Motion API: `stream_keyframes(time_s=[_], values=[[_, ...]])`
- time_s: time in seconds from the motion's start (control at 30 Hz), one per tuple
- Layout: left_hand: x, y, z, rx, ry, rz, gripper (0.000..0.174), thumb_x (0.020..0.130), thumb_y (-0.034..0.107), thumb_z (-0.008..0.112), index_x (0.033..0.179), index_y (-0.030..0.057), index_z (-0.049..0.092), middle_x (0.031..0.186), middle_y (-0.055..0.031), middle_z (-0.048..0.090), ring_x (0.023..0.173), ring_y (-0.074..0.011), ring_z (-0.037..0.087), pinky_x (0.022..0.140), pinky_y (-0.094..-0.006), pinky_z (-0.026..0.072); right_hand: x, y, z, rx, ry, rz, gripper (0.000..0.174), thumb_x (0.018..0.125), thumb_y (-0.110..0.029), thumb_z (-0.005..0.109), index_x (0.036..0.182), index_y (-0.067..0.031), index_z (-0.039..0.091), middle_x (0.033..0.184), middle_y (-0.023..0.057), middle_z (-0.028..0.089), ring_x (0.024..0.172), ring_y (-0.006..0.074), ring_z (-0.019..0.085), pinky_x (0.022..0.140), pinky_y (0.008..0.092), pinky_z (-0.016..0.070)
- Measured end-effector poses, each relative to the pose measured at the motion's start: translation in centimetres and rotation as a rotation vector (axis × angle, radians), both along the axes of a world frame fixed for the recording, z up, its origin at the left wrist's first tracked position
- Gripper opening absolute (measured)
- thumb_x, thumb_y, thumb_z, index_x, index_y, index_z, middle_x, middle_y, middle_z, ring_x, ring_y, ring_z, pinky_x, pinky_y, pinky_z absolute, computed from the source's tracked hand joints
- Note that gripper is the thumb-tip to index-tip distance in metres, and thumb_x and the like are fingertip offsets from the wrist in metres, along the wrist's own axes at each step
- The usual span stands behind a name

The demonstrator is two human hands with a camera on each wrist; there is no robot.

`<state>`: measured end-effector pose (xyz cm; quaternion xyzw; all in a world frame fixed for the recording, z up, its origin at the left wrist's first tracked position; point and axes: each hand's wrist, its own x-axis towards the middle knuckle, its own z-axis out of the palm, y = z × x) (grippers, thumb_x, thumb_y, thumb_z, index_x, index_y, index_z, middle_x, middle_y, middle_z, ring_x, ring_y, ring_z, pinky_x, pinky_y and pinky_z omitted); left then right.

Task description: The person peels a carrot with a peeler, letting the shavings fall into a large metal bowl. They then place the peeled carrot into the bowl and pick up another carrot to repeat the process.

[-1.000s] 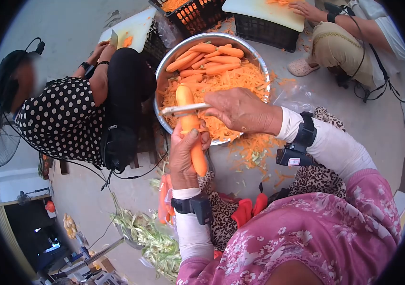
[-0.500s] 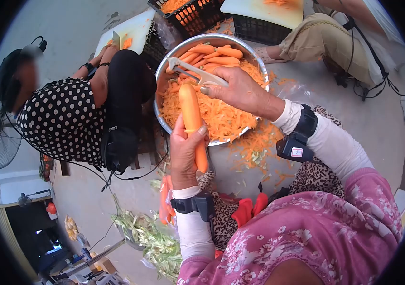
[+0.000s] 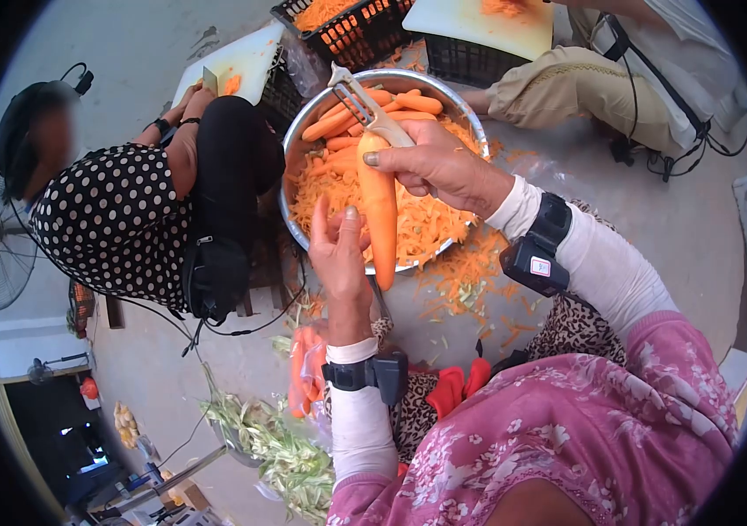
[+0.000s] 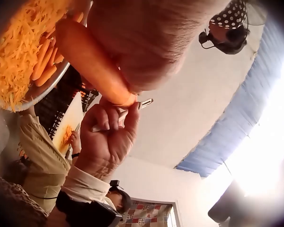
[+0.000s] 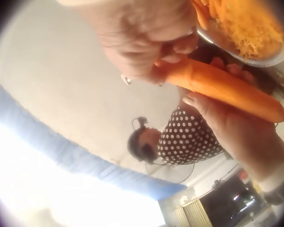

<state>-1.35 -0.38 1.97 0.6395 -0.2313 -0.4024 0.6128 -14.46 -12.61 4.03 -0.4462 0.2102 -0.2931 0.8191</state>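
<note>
My right hand (image 3: 448, 167) pinches the top end of a peeled orange carrot (image 3: 380, 215) between thumb and fingers, and the same hand holds a pale-handled peeler (image 3: 358, 98) with its blade end pointing up and away. The carrot hangs with its other end toward me. Beside it, my left hand (image 3: 338, 259) has its fingers spread and loosened, thumb close to the carrot's side. In the right wrist view the left thumb and fingers (image 5: 213, 111) lie on either side of the carrot. Below both hands is a metal basin (image 3: 286, 197) of orange shreds and whole carrots (image 3: 416, 103).
Two people sit nearby: one in a polka-dot top (image 3: 115, 223) at left, one in tan trousers (image 3: 558, 92) at right. Cutting boards (image 3: 246, 66) lie on black crates (image 3: 365, 35) beyond the basin. Bagged carrots (image 3: 305, 368) and husk-like leaves (image 3: 290, 456) are by my left arm. Shreds (image 3: 470, 267) litter the floor.
The peeler has lifted off the carrot. My right hand has come over to take the carrot's top end, and my left hand has loosened from around it. The person at right has shifted.
</note>
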Motion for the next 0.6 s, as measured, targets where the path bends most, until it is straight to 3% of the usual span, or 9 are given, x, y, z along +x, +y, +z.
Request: stream_keyframes(time_s=[0.03,0.17,0.23,0.27,0.33,0.37,0.43,0.53,0.6], values=[[0.4,-0.3,-0.9,0.085,-0.141,0.089,0.058,0.09,0.02,0.06,0.137,-0.0015,0.033,0.111,-0.0094,0.054,0.092,-0.0101,0.055,0.077,-0.0259,0.0446,-0.1,-0.1,0.1,-0.004,0.0,0.001,0.028,0.082,-0.017,0.066,0.103,-0.0046,0.051,0.073,-0.0033,0.048,0.049,0.0001,0.036,0.04,0.0161,0.0276],[3.0,-0.4,-3.4,0.06,-0.433,0.035,0.049,0.092,0.019,0.058,0.131,-0.0026,0.039,0.111,-0.0102,0.056,0.096,-0.0122,0.055,0.083,-0.0289,0.0434,-0.6,-0.5,0.3,-0.024,-0.072,0.012,0.031,0.082,-0.016,0.062,0.107,-0.0012,0.054,0.074,-0.0019,0.049,0.047,0.0007,0.038,0.039,0.016,0.0303],[3.3,-0.3,-2.8,0.037,-0.236,-0.063,0.041,0.092,0.014,0.056,0.127,-0.0039,0.043,0.107,-0.0112,0.058,0.096,-0.0164,0.057,0.082,-0.0288,0.0464,-0.7,-0.7,0.4,-0.006,-0.093,0.028,0.032,0.082,-0.016,0.062,0.109,-0.0006,0.053,0.074,-0.0021,0.049,0.047,0.0005,0.038,0.039,0.0159,0.03],[3.0,-0.3,-2.7,0.038,-0.234,-0.061,0.041,0.092,0.014,0.056,0.127,-0.0039,0.043,0.107,-0.0112,0.058,0.096,-0.0164,0.057,0.082,-0.0288,0.0464,-0.7,-0.8,0.4,0.011,-0.094,0.038,0.033,0.082,-0.016,0.062,0.109,-0.0007,0.053,0.074,-0.0023,0.049,0.047,0.0004,0.038,0.038,0.0157,0.03],[1.4,-0.6,-0.9,-0.084,0.163,0.032,0.031,0.092,0.016,0.056,0.117,-0.0036,0.052,0.102,-0.0096,0.06,0.093,-0.0129,0.056,0.08,-0.0263,0.0458,-0.6,-0.9,0.4,0.028,-0.096,0.049,0.033,0.082,-0.017,0.062,0.109,-0.0007,0.053,0.074,-0.0025,0.049,0.047,0.0002,0.038,0.038,0.0155,0.0299],[0.9,-0.6,0.2,-0.084,0.164,0.033,0.031,0.092,0.016,0.056,0.117,-0.0036,0.052,0.102,-0.0096,0.06,0.093,-0.0129,0.056,0.08,-0.0263,0.0458,-0.6,-0.8,0.5,0.026,-0.097,0.041,0.033,0.081,-0.017,0.063,0.109,-0.0009,0.053,0.074,-0.0025,0.049,0.047,0.0002,0.038,0.038,0.0153,0.0299],[0.2,-0.7,1.6,-0.232,0.392,-0.138,0.029,0.092,0.02,0.058,0.11,-0.0023,0.057,0.095,-0.0068,0.062,0.086,-0.0102,0.057,0.074,-0.0244,0.0469,-0.5,-0.7,0.4,0.024,-0.096,0.034,0.034,0.081,-0.017,0.063,0.109,-0.0011,0.053,0.074,-0.0026,0.049,0.047,0.0001,0.037,0.038,0.0151,0.0298],[-0.1,-0.7,1.0,-0.147,0.188,-0.273,0.035,0.092,0.023,0.058,0.115,-0.0027,0.051,0.095,-0.0063,0.061,0.081,-0.015,0.061,0.076,-0.0279,0.051,-0.3,-0.7,0.0,0.026,-0.081,0.031,0.034,0.081,-0.017,0.063,0.11,-0.0014,0.053,0.074,-0.0027,0.049,0.047,0.0,0.037,0.038,0.0147,0.0296],[-0.4,-0.9,0.7,-0.152,0.117,-0.202,0.029,0.092,0.02,0.058,0.11,-0.0024,0.054,0.093,-0.0058,0.061,0.078,-0.0136,0.061,0.067,-0.0248,0.0508,-0.3,-0.8,0.0,0.029,-0.097,0.067,0.029,0.083,-0.019,0.064,0.104,-0.0048,0.05,0.075,-0.0041,0.047,0.049,-0.0013,0.034,0.04,0.0141,0.0275]])
